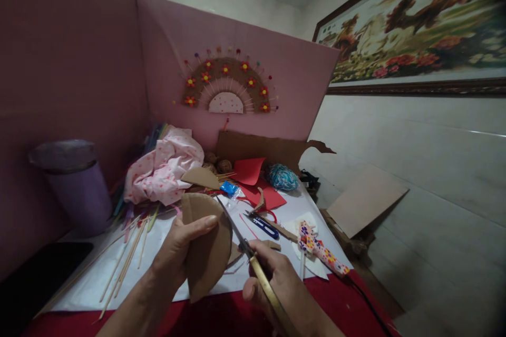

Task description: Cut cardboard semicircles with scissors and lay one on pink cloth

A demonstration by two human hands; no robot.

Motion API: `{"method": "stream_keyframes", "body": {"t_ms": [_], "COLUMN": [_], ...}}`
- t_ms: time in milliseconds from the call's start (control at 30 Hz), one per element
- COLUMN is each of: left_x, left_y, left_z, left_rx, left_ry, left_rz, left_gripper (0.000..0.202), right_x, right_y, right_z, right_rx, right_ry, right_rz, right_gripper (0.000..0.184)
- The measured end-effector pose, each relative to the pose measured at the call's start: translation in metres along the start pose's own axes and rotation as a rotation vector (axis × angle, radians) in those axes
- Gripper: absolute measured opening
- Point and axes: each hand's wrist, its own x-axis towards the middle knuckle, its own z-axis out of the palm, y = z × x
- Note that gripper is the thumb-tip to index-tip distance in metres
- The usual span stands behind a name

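Left hand (177, 245) has the brown half-disc (209, 260) pinched, thumb flat across its face, fingers mostly hidden behind, so I can't tell how firm that side is. Right hand (279, 274) is wrapped round the handles of the scissors (259, 271). Half-disc is up in front of me, above the table, straight edge to my left, curved edge to my right; blades run right beside that curve. Can't tell if they are biting the board or just lying along it, nor how far apart they stand. Main risk, my judgement: left grip is the only support I can see, so if the thumb slips or the piece twists under blade pressure, the curve comes out lumpy or the cut runs too deep. Thumb tip is near the blade tips; a skid there could nick me. Board looks stiff, so forcing the scissors could crease or tear the rim instead of cutting clean. Clutter is the next worry: navy snips (264, 225) lie just beyond my right hand with points exposed, and the glue gun (324, 250) lies to the right, cord (369, 300) running off the front. Swing an elbow wide and I could snag it; can't tell if it's hot. Loose sticks (126, 263) at left could roll if my forearm brushes them.
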Motion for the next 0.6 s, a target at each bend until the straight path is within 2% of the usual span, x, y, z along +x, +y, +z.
{"method": "stream_keyframes", "body": {"t_ms": [400, 600], "left_x": [0.001, 0.002], "left_y": [0.0, -0.002], "left_z": [-0.005, -0.004], "left_rx": [0.016, -0.012], "left_ry": [-0.016, -0.022], "left_rz": [0.022, 0.006], "left_gripper": [0.032, 0.032], "right_x": [0.001, 0.002], "right_y": [0.007, 0.009], "right_z": [0.009, 0.016], "right_rx": [0.041, 0.181], "right_ry": [0.021, 0.019], "right_rz": [-0.027, 0.021], "right_gripper": [0.065, 0.058]}}
